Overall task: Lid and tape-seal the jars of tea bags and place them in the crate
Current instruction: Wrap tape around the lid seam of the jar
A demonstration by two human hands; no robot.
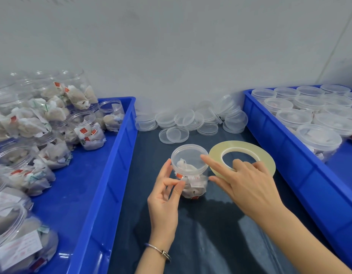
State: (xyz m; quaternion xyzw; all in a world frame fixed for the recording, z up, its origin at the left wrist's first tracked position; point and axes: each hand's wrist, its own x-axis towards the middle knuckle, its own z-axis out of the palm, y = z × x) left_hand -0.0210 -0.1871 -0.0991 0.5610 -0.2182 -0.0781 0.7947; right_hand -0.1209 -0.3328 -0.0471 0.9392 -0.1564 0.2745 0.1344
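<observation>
Dark mat [210, 234]: hands [165, 196] apparently taping lidded jar [190, 171].

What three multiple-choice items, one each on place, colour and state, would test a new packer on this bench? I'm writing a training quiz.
1. Where is the tape roll?
A. right of the centre jar
B. in the left crate
C. on the loose lids

2. What colour are the crates?
A. green
B. blue
C. grey

3. What state is the centre jar in?
A. open
B. lidded
C. tipped over

Answers:
1 A, the roll lies beside it under the right hand.
2 B, both are blue.
3 B, a clear lid sits on top, the left hand at its side.
</observation>
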